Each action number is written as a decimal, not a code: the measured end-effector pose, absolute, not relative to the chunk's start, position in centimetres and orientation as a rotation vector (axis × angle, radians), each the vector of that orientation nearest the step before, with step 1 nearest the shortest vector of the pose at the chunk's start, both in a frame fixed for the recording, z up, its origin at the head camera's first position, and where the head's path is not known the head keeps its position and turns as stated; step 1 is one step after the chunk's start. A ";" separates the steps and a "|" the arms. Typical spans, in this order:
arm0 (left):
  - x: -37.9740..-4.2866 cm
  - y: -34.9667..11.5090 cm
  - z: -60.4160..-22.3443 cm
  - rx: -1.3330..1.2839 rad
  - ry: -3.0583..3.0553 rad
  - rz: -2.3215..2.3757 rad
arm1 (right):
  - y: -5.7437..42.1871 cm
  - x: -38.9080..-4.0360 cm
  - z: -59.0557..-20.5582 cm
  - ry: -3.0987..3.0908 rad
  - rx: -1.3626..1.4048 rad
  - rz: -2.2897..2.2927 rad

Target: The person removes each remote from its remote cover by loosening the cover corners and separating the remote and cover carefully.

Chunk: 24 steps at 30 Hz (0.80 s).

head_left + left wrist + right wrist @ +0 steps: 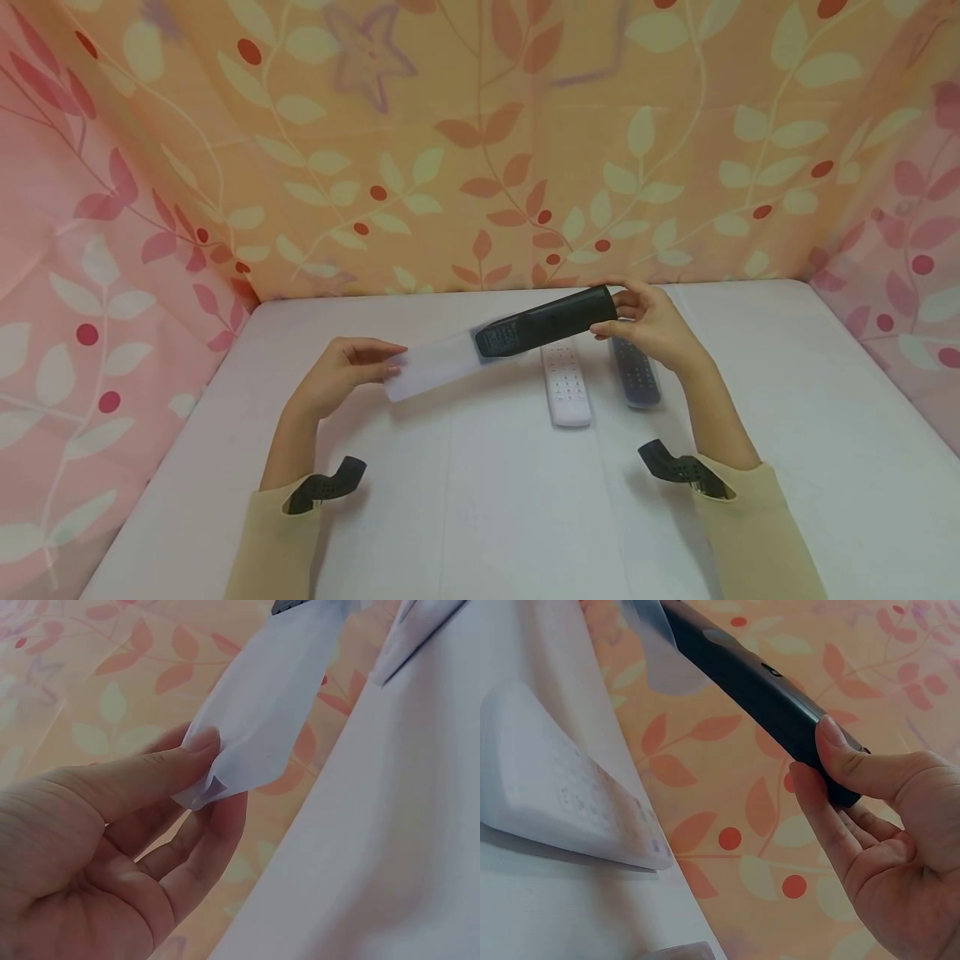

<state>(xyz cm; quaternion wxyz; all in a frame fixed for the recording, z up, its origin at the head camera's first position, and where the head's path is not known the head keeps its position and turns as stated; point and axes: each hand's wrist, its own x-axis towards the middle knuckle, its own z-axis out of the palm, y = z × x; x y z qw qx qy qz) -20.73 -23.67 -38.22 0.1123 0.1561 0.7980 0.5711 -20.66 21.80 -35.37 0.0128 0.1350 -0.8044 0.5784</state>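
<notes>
L hand [343,375]: thumb & fingers nearly together, pinching end of 1 translucent sleeve [431,367]. R hand [656,329] grips 1 black remote [558,321], far end in sleeve, above tbl [487,500]. On tbl: 1 white remote [567,392], 1 dark remote [637,375].

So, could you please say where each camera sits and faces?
Head: worn there, facing forward and down at the table; both arms show.
Left wrist: worn there, facing the left grip pinching a translucent cover.
Right wrist: worn there, facing the right grip holding a black remote.
Both wrist views share the cover and curtain.
</notes>
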 end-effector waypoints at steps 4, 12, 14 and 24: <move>-20.7 -23.6 -38.1 0.474 2.327 1.672 | 21.8 -20.6 -35.3 -2.516 0.412 1.784; -20.4 -22.4 -37.6 0.530 2.399 1.564 | 21.7 -20.3 -34.8 -2.583 0.379 1.662; -20.3 -21.7 -37.6 0.552 2.417 1.538 | 21.5 -20.2 -34.7 -2.586 0.386 1.655; -19.6 -18.4 -37.4 0.639 2.497 1.491 | 20.5 -19.9 -34.1 -2.561 0.465 1.642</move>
